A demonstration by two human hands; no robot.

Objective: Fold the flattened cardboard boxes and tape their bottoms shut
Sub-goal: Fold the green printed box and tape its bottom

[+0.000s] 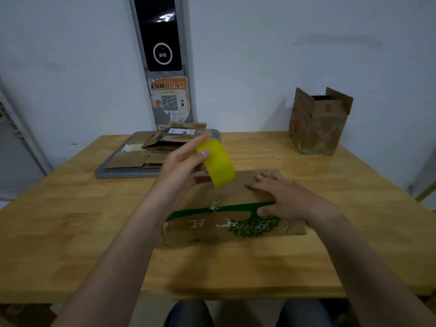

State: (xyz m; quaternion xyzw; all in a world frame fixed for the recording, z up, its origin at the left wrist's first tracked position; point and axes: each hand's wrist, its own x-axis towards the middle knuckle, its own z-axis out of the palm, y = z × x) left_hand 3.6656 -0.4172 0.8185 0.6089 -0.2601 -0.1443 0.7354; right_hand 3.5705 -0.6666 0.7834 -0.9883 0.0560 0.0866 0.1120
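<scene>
a wooden table [354, 208] fills most of the view and stands against a pale wall. a grey panel [162, 43] with a dark screen runs up that wall, with an orange sticker [169, 97] low on it. at the far left of the table sits a grey tray [122, 173] holding a loose stack of flattened cardboard boxes [132, 160]. in the middle of the table, close to the person, lies the cardboard box with green print [207, 230], brown face up and the printed side towards the camera; how far it is folded is hard to tell. well apart, at the far right corner, an upright box [318, 128] stands with its top flaps open.

the right hand [285, 199] lies palm down on the brown top of the printed box, fingers spread and straight, thumb on the green band. the left hand [182, 166] is raised above the box's left part and pinches a yellow tape roll [218, 165], with the thumb on its near side and the index finger stretched along its far side. the roll is tilted and blurred, clear of the cardboard.
</scene>
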